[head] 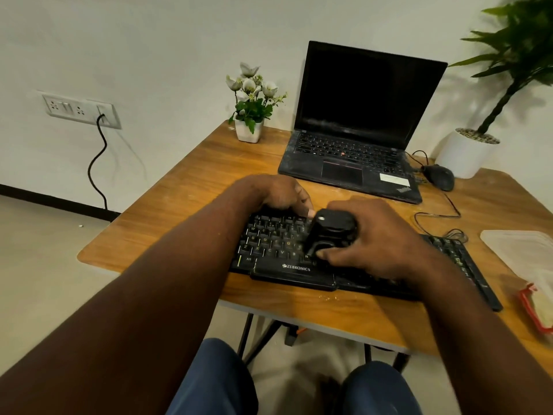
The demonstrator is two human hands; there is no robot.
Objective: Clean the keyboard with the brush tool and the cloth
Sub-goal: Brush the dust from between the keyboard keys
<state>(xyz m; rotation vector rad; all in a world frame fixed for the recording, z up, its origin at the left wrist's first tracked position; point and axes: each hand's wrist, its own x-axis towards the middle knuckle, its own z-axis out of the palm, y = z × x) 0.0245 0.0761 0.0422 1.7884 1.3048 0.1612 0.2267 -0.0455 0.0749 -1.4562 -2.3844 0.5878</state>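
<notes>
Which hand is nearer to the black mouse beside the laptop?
Right. The right hand, gripping the brush tool over the keyboard, is left of the mouse, nearer the person; the left hand rests on the keyboard's far edge, farther left.

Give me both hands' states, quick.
Left hand: rests on the keyboard at its far edge, fingers bent; whether it grips cannot be told.
Right hand: grips the black brush tool, set down on the keys.
</notes>
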